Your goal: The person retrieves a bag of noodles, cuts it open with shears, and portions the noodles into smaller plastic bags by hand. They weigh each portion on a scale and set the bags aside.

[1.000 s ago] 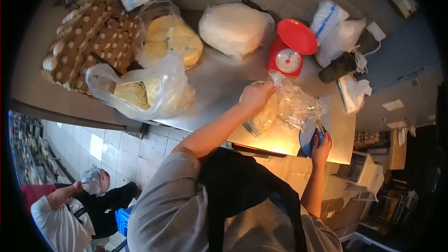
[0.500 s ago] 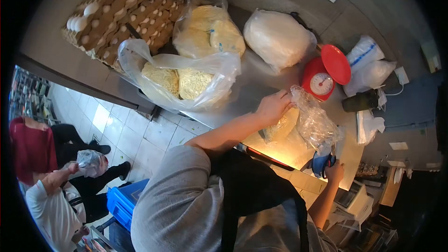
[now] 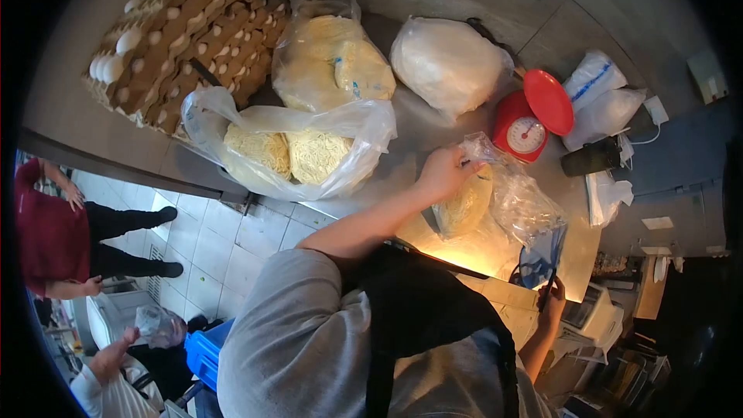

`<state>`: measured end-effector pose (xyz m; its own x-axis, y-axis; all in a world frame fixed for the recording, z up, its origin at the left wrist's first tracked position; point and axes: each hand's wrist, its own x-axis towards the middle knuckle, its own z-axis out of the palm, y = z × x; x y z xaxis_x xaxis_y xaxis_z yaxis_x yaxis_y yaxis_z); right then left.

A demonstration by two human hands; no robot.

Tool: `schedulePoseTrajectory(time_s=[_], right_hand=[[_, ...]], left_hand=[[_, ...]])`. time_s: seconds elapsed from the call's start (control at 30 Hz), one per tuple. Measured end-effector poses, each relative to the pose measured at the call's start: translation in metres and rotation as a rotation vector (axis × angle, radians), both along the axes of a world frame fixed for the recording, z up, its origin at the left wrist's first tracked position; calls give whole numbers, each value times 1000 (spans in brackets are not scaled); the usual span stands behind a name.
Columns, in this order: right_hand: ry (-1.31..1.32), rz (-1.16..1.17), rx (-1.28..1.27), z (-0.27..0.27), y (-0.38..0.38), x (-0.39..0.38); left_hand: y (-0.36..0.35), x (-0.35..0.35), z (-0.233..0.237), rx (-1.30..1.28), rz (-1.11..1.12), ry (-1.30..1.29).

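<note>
My left hand (image 3: 443, 174) grips the gathered top of a clear plastic bag (image 3: 520, 203) on the steel counter (image 3: 402, 147). A nest of yellow noodles (image 3: 464, 206) lies inside the bag, just below my fingers. My right hand (image 3: 551, 296) is at the counter's near right edge and holds a blue-handled tool (image 3: 542, 257), which looks like scissors. The tool's tip is close to the bag's lower corner; I cannot tell whether they touch.
A red kitchen scale (image 3: 530, 125) stands behind the bag. To the left are an open bag of noodle nests (image 3: 298, 153), a yellow noodle bag (image 3: 329, 62), a white bag (image 3: 449, 62) and egg trays (image 3: 186, 35). Two other people (image 3: 50, 232) (image 3: 116, 375) are on the tiled floor.
My right hand has dropped from the counter top to its near edge, still holding the blue tool. My left hand stays on the bag. The person in red has moved left.
</note>
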<state>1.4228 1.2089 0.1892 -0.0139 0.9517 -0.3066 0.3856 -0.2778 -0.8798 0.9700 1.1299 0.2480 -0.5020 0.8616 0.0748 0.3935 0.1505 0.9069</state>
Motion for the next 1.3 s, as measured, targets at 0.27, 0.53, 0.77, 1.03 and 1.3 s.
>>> schedulePoseTrajectory(time_s=[0.27, 0.53, 0.77, 1.03, 1.3], right_hand=[[91, 347, 162, 47, -74, -78], [-415, 634, 521, 89, -81, -132], [-540, 653, 579, 95, -60, -183], [-467, 642, 529, 91, -43, -198], [-441, 493, 418, 61, -60, -173]], left_hand=[[35, 10, 25, -35, -353, 145], [77, 8, 28, 9, -641, 47], [77, 28, 65, -70, -757, 426], [77, 31, 74, -142, -762, 505], [90, 2, 108, 278, -417, -53]])
